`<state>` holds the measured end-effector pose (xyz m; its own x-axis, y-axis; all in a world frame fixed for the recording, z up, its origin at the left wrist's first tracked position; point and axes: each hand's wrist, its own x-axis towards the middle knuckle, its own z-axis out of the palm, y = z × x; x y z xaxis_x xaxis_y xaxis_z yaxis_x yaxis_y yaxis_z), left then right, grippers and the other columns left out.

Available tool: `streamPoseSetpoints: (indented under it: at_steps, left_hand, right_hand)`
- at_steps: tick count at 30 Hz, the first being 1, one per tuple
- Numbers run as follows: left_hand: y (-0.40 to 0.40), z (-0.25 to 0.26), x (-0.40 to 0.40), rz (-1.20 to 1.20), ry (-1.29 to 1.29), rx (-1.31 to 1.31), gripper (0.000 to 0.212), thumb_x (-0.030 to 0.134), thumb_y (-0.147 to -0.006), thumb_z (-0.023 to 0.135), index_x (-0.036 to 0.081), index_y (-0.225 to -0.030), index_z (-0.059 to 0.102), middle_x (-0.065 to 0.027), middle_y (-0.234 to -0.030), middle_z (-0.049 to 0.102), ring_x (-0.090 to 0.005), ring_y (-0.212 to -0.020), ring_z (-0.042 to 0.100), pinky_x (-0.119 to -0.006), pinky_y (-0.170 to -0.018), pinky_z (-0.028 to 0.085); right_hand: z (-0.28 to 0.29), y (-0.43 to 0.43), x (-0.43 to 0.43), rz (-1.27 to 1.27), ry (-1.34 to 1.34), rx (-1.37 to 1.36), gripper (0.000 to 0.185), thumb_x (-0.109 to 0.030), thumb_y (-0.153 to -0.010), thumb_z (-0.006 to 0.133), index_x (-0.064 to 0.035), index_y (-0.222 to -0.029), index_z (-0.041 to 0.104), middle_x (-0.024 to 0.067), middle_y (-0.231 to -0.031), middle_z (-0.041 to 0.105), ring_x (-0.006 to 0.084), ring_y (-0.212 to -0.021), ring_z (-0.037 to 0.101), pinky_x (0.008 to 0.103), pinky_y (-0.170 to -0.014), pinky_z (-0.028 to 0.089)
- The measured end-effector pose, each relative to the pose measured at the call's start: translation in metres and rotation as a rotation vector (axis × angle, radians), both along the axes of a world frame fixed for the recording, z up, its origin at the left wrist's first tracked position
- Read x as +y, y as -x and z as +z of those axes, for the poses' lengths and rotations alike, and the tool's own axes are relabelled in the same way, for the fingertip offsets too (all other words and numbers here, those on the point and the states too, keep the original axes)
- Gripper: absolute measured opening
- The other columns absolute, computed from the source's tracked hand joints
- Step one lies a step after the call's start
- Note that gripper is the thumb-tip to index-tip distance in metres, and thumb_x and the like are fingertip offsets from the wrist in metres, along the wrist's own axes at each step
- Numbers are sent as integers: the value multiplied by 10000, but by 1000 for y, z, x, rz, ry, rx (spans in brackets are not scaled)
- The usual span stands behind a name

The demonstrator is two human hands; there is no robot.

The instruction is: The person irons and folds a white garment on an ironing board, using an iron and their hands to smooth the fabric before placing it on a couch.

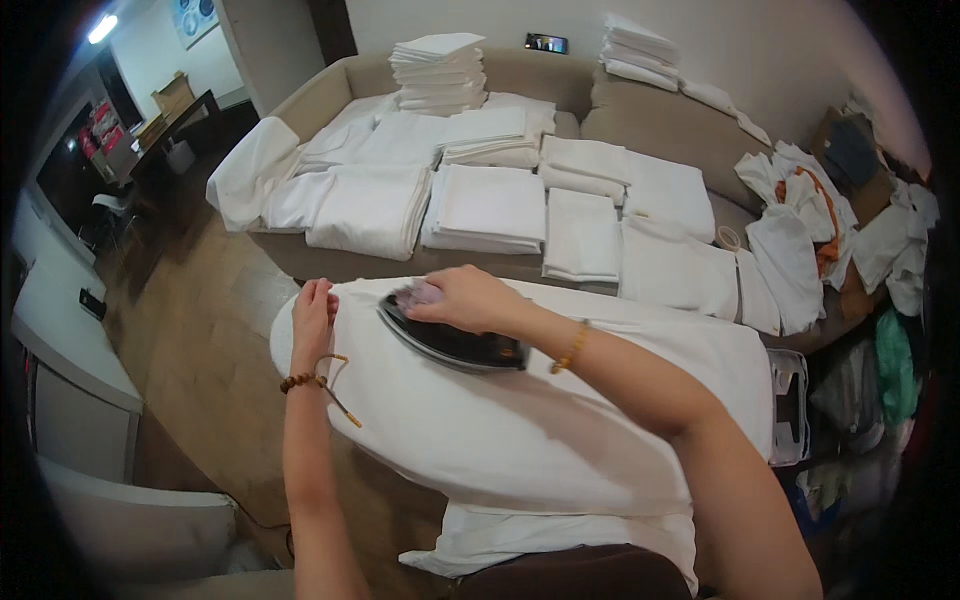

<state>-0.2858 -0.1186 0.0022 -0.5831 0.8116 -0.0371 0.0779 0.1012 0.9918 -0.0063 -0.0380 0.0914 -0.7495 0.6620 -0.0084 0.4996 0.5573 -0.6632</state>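
Observation:
A white cloth (450, 427) is spread over an ironing board (281, 337), and its lower part hangs down towards my body. My right hand (469, 298) grips the handle of a black clothes iron (457, 341), which rests on the cloth with its tip pointing to the upper left. Some pale purple material (415, 295) is bunched around the handle under my fingers. At the board's left end, my left hand (313, 319) has its fingers curled on the edge of the cloth. The fabric between those fingers is partly hidden.
Beyond the board stands a beige sofa (645, 105) bearing several folded white cloths (491, 202) and a tall stack (439, 75). A phone (547, 43) leans on the backrest. Crumpled garments (787, 240) lie at right, above a clear plastic container (789, 405). A cord (259, 521) runs at lower left.

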Motion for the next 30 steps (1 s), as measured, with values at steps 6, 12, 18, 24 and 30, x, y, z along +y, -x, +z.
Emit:
streamPoseSetpoints:
  at_steps: [6, 12, 18, 24, 30]
  left_hand:
    - [-9, 10, -70, -62, 269, 184, 211, 202, -897, 630, -9, -905, 619, 0, -750, 584, -73, -660, 494, -248, -564, 396]
    - [-36, 4, -59, 118, 204, 558, 273, 214, -846, 693, -46, -789, 631, -53, -618, 576, -108, -575, 462, -293, -552, 413]
    - [-33, 3, -67, 140, 192, 631, 310, 241, -835, 705, -52, -777, 623, -113, -623, 589, -164, -560, 481, -337, -557, 424]
    - [-37, 15, -52, 158, 339, 708, 328, 258, -840, 693, -54, -768, 627, -149, -650, 614, -228, -566, 508, -378, -592, 448]
    - [-45, 20, -3, 71, 305, 522, 385, 300, -867, 676, -67, -769, 610, -102, -656, 612, -171, -587, 513, -341, -578, 435]
  right_hand:
    - [6, 93, -2, -4, 93, -34, 484, -448, -795, 627, -16, -1009, 676, 205, -1015, 683, 383, -969, 645, 441, -865, 510]
    - [8, 116, 5, -28, 59, 14, 471, -458, -826, 649, -4, -949, 637, 139, -691, 667, 266, -530, 637, 375, -549, 523]
    - [11, -6, 4, 63, -14, -136, 579, -541, -833, 606, -14, -1069, 646, 215, -898, 684, 316, -686, 679, 405, -665, 540]
    - [35, -232, -35, -171, 71, -229, 594, -563, -873, 545, -84, -1216, 623, 187, -1106, 661, 373, -1013, 625, 430, -896, 489]
    - [28, -408, -91, -873, 291, -82, 491, -365, -869, 669, -32, -1222, 595, 28, -655, 570, 100, -462, 497, 254, -389, 395]
